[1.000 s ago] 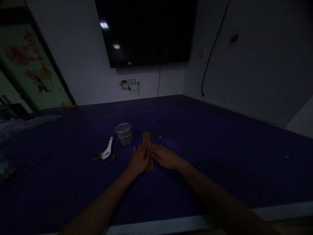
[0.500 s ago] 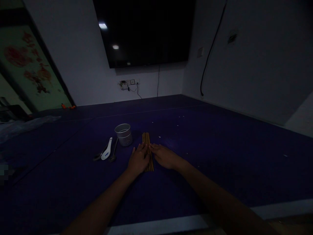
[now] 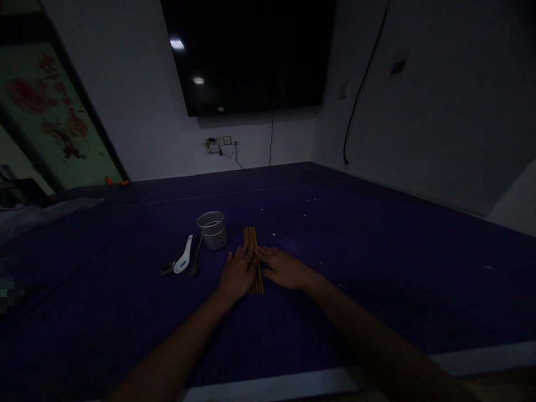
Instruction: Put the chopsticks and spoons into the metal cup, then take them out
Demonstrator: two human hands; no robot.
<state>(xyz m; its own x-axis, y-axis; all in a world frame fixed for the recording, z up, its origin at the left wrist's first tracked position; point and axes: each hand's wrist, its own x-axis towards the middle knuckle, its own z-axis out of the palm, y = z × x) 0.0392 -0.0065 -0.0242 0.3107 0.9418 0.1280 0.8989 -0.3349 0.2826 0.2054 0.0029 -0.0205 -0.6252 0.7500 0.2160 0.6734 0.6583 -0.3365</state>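
Several wooden chopsticks (image 3: 250, 235) lie side by side in a flat row on the dark purple surface. My left hand (image 3: 238, 273) rests over them from the left, fingers stretched out and thumb lying across the sticks. From the right, the fingertips of my right hand (image 3: 282, 268) touch the row's other side, with the fingers extended. Both hands cover the middle of the bundle; its two ends show. Left of the hands stands a metal cup (image 3: 213, 231) with small holes. Beside it lie a white spoon (image 3: 183, 260) with a blue mark and metal spoons (image 3: 194, 269).
Small white scraps (image 3: 273, 234) are scattered over the purple surface. Crumpled clear plastic (image 3: 50, 215) lies at the far left. A dark television (image 3: 251, 56) hangs on the back wall above sockets (image 3: 221, 140). The surface has a pale front edge (image 3: 285, 385).
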